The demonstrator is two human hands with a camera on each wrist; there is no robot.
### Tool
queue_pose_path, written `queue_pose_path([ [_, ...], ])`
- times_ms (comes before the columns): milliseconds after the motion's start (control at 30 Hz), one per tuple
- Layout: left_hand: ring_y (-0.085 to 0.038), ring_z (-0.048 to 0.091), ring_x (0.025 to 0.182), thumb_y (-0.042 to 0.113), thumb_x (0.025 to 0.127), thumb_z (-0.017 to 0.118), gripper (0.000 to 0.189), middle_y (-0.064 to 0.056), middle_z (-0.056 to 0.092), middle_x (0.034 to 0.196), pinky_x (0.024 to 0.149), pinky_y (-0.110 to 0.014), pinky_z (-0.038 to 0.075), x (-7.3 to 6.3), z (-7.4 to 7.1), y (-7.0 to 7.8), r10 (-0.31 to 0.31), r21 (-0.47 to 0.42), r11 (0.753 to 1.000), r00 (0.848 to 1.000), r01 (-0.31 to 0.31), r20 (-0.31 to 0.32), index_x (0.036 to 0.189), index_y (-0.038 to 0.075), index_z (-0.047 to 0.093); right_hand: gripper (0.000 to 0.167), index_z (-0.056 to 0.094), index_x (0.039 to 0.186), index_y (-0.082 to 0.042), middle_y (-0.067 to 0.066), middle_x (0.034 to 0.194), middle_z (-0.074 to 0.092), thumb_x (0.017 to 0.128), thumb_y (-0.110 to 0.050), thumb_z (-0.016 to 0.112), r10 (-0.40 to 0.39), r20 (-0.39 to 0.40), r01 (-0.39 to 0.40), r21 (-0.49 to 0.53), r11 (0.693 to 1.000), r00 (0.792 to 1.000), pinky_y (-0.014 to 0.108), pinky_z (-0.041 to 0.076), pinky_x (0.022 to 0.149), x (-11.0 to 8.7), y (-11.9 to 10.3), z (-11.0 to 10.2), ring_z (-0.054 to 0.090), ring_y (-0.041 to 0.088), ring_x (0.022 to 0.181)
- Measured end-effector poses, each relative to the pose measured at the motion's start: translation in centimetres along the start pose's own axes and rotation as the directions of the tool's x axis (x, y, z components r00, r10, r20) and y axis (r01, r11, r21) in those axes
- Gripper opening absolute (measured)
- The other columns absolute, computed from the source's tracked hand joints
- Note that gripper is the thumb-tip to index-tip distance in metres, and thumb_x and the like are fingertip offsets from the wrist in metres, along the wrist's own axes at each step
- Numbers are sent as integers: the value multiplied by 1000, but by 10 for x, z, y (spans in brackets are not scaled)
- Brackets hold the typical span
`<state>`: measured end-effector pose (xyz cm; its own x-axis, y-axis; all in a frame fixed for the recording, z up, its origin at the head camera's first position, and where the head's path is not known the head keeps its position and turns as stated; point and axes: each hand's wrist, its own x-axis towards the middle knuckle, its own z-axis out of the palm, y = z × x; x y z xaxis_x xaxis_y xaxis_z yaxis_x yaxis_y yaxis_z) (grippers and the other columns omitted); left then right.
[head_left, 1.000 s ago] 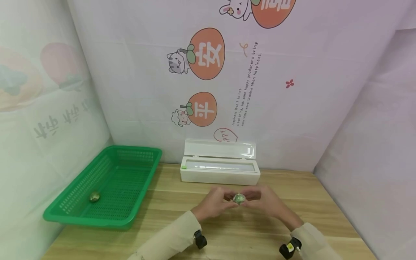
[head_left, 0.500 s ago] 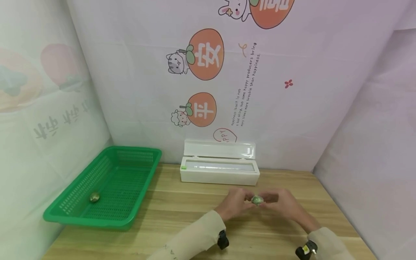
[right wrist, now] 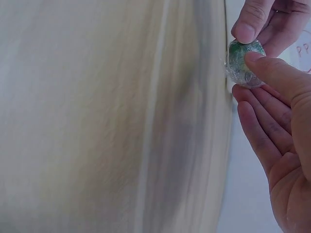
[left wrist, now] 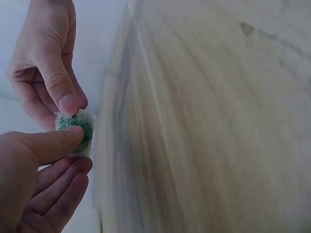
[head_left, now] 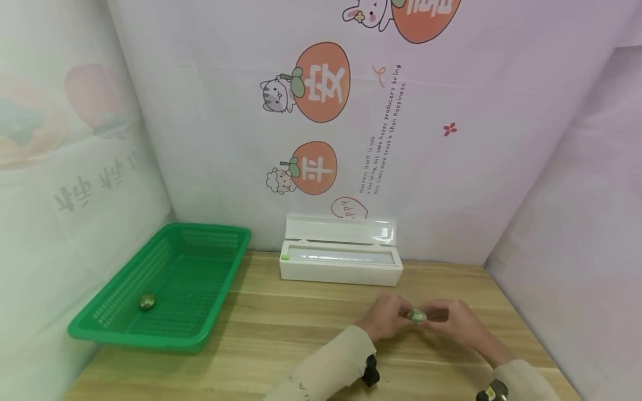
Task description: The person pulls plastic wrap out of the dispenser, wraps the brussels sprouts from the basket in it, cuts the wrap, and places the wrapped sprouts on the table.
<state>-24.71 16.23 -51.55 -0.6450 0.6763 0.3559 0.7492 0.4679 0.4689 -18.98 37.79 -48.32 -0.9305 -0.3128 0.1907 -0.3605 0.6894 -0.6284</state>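
Note:
A small green lump wrapped in clear plastic film (head_left: 417, 317) is held up between both hands, above the right part of the table. My left hand (head_left: 383, 318) pinches it from the left with thumb and fingers. From the other side my right hand (head_left: 455, 323) pinches it too. Close up in the left wrist view, the left thumb presses on the green wrapped lump (left wrist: 77, 131). In the right wrist view the film looks crinkled and shiny around the green wrapped lump (right wrist: 244, 63), partly covered by the thumbs.
A green plastic basket (head_left: 220, 303) stands at the left, with one small shiny round item (head_left: 147, 302) inside. A long white cling-film box (head_left: 341, 273) with its lid raised sits at the back of the wooden table (head_left: 281, 328), before a printed cloth.
Both hands have shifted to the right together, carrying the green wrapped lump with them. The basket and the white box have stayed in place.

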Motion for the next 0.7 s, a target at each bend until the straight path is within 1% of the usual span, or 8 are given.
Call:
queue_pose_path([
  [133, 12, 64, 82, 27, 88, 87, 10, 18, 80, 95, 75, -3, 47, 3, 9, 5, -32, 31, 999, 999, 32, -11, 97, 26, 84, 30, 77, 113, -4, 17, 112, 79, 88, -19, 86, 20, 18, -20, 27, 999, 1000, 21, 64, 81, -5, 6, 1, 77, 8, 93],
  [200, 12, 62, 78, 27, 86, 89, 9, 19, 80, 92, 73, -4, 46, 4, 12, 7, -41, 55, 998, 999, 42, -12, 94, 26, 84, 29, 77, 113, -3, 17, 112, 79, 89, -18, 85, 16, 21, -17, 28, 999, 1000, 21, 64, 80, -7, 10, 3, 77, 9, 93],
  [333, 11, 54, 68, 28, 86, 90, 7, 20, 77, 83, 64, -4, 40, 5, 18, 6, -53, 108, 993, 999, 52, 7, 88, 25, 83, 29, 77, 113, -3, 17, 111, 80, 90, -19, 84, 2, 21, -2, 10, 1000, 1000, 21, 64, 80, -10, 18, 9, 77, 8, 93],
  [433, 10, 49, 64, 29, 86, 89, 9, 19, 76, 78, 61, -5, 37, 5, 18, 8, -66, 135, 989, 998, 62, 25, 85, 24, 82, 30, 77, 114, -4, 16, 112, 79, 90, -20, 84, 4, 25, -4, 9, 1000, 1000, 21, 64, 80, -11, 22, 12, 77, 8, 94],
  [533, 7, 48, 61, 31, 87, 89, 13, 18, 73, 72, 59, -7, 37, 6, 15, 12, -70, 162, 985, 997, 63, 33, 81, 23, 81, 31, 76, 115, -5, 16, 114, 79, 90, -20, 84, 9, 30, -10, 23, 1000, 1000, 22, 64, 82, -11, 23, 12, 77, 10, 96],
  [600, 6, 47, 59, 32, 88, 88, 16, 18, 70, 68, 59, -7, 36, 8, 13, 14, -59, 190, 981, 998, 51, 34, 78, 23, 79, 31, 76, 116, -4, 17, 114, 78, 90, -19, 84, 3, 30, -4, 30, 1000, 1000, 23, 64, 82, -11, 23, 11, 78, 13, 97],
  [700, 4, 47, 60, 31, 87, 89, 17, 18, 65, 66, 59, -9, 35, 9, 12, 15, -50, 198, 979, 998, 41, 41, 78, 23, 76, 32, 75, 116, -3, 17, 113, 78, 90, -18, 85, 2, 20, -3, 36, 999, 1000, 26, 65, 82, -12, 22, 9, 78, 14, 96],
])
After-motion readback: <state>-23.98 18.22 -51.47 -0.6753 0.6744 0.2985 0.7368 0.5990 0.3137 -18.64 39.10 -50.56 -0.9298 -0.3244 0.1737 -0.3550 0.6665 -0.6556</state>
